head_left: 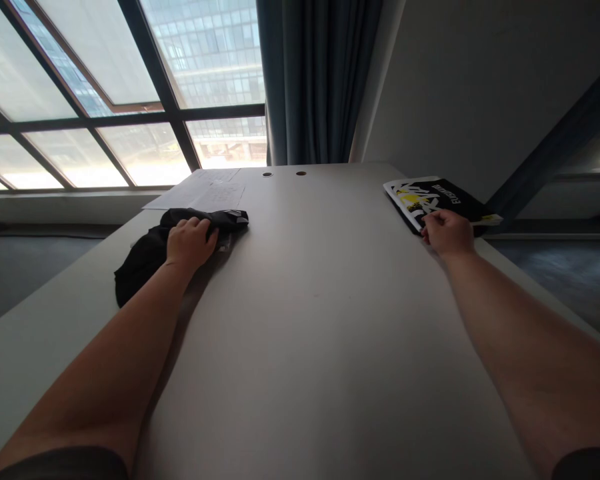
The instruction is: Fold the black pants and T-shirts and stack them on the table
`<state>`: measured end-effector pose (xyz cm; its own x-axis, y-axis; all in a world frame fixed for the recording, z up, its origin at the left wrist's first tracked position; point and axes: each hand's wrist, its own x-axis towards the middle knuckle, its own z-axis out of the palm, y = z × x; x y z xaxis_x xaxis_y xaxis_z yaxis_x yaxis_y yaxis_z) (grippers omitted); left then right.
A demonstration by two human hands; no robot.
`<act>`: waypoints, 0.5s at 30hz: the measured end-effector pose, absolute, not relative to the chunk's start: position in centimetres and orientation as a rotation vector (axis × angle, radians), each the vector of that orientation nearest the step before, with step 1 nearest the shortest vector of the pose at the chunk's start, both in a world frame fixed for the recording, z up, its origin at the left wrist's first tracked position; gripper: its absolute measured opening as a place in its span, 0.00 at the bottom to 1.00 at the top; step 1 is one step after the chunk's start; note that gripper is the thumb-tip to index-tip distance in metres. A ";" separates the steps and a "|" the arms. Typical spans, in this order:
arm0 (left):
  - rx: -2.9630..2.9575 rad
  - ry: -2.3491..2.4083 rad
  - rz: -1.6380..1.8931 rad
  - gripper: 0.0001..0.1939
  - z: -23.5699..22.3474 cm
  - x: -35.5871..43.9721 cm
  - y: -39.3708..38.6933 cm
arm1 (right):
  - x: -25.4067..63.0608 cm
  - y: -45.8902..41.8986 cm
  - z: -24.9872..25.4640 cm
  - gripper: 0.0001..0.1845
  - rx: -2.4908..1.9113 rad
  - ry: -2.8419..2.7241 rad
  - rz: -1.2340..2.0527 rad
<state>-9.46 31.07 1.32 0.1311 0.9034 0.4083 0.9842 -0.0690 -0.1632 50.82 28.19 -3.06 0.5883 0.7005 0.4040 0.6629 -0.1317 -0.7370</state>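
On the left side of the white table (310, 320) lies a crumpled bundle of black cloth (143, 263). My left hand (190, 241) rests on top of it, fingers curled over and closed on the fabric. A small clear, shiny piece (224, 244) shows beneath the cloth's right end. Over at the right edge, a flat black package (457, 193) with white and yellow print lies at an angle. My right hand (449, 233) is closed at its near edge in a pinch, thumb and fingers together. The hand covers part of that near edge.
Behind the black cloth lie white paper sheets (200, 190) with faint print. Two round holes, one of them a cable hole (301, 173), sit near the table's far edge. Beyond stand a dark blue curtain (315, 80), a framed window (175, 113) and a grey wall (460, 87).
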 end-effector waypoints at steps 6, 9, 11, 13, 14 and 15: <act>-2.445 -1.817 0.044 0.28 -0.5 -8.0 32.0 | 50.5 28.1 -2.7 0.07 -1.854 -1.113 0.063; -2.327 -1.946 0.075 0.28 -0.6 -9.1 32.8 | 50.3 28.0 -2.6 0.06 -1.848 -1.113 0.064; -2.215 -2.058 0.061 0.28 -0.5 -10.8 33.2 | 50.3 28.0 -2.7 0.06 -1.843 -1.116 0.063; -2.102 -2.194 0.012 0.29 -0.6 -12.8 33.5 | 50.4 28.0 -2.8 0.06 -1.841 -1.125 0.066; -2.036 -2.273 -0.011 0.31 -0.6 -13.8 33.6 | 50.5 28.0 -2.8 0.06 -1.841 -1.131 0.068; -1.961 -2.357 -0.031 0.32 -0.6 -14.7 33.6 | 50.6 28.1 -2.9 0.06 -1.840 -1.136 0.071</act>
<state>-14.70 33.64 -0.60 -0.1800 0.9811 0.0709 0.9826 0.1826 -0.0325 50.57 28.10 -2.93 0.5687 0.7230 0.3923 0.6688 -0.1288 -0.7322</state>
